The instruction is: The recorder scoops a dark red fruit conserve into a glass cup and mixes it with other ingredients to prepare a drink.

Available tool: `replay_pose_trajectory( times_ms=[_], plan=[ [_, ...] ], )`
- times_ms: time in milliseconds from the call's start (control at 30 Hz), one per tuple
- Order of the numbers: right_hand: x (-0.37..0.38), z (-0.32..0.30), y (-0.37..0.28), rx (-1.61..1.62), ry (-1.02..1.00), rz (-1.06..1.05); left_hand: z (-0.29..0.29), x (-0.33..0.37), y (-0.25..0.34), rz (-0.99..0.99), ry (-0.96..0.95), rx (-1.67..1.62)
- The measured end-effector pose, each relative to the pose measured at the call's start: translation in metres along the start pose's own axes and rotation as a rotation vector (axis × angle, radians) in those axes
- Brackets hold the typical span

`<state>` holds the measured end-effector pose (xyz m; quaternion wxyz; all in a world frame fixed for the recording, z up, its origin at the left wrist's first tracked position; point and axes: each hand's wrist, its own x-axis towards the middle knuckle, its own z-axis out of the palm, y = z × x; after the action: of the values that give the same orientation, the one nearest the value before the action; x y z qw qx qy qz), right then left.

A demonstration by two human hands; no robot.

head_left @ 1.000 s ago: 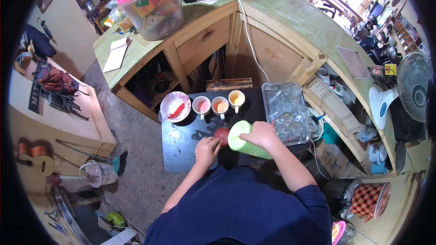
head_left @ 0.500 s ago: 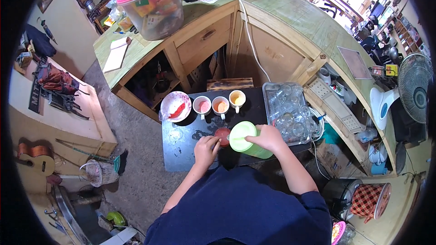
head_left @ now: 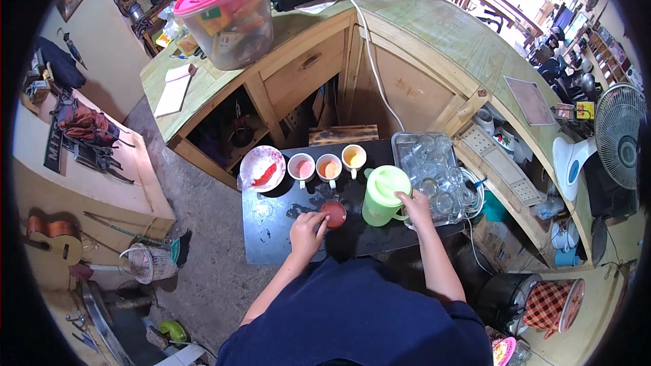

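A light green lidded pitcher (head_left: pixel 384 200) stands upright at the right of the low black table (head_left: pixel 271 230). My right hand (head_left: pixel 418 207) is closed on its handle side, with the thumb near the lid. Left of the pitcher is a glass mug with a red drink (head_left: pixel 333 215). My left hand (head_left: pixel 308 232) has its fingers bent against that mug's left side. Behind the mug, three white cups stand in a row: one with pink contents (head_left: pixel 301 167), one with orange (head_left: pixel 329 168) and one with yellow (head_left: pixel 354 157). A bowl (head_left: pixel 262 169) holding a red piece sits at their left.
A clear tray of upturned glasses (head_left: pixel 434 177) lies right of the pitcher. Beyond the table curves a wooden counter (head_left: pixel 427 30) bearing a pink-lidded tub (head_left: pixel 227 27). A white fan (head_left: pixel 573 156) stands on the right; a white cable (head_left: pixel 373 54) hangs down the counter front.
The pitcher has gone from tilted over the mug to upright, a little further right, and my right hand moved with it. My left hand stays at the mug.
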<state>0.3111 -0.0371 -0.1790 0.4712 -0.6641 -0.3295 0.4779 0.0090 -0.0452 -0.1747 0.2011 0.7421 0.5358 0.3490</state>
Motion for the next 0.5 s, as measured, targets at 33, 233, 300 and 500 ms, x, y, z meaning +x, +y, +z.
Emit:
replay_pose_trajectory(
  times_ms=[33, 233, 300, 500],
  plan=[
    [0.004, 0.003, -0.003, 0.002, 0.0, -0.004, 0.0, -0.001, 0.0, 0.004, 0.003, 0.001],
    [0.052, 0.021, -0.002, 0.134, 0.336, -0.085, -0.001, -0.001, 0.004, -0.029, -0.06, 0.026],
    [0.067, 0.025, -0.005, 0.188, 0.316, -0.015, 0.0, -0.001, 0.003, -0.033, -0.065, 0.027],
    [0.103, 0.053, -0.009, 0.262, 0.479, -0.085, 0.0, 0.001, 0.003, -0.026, -0.061, 0.034]
  ],
)
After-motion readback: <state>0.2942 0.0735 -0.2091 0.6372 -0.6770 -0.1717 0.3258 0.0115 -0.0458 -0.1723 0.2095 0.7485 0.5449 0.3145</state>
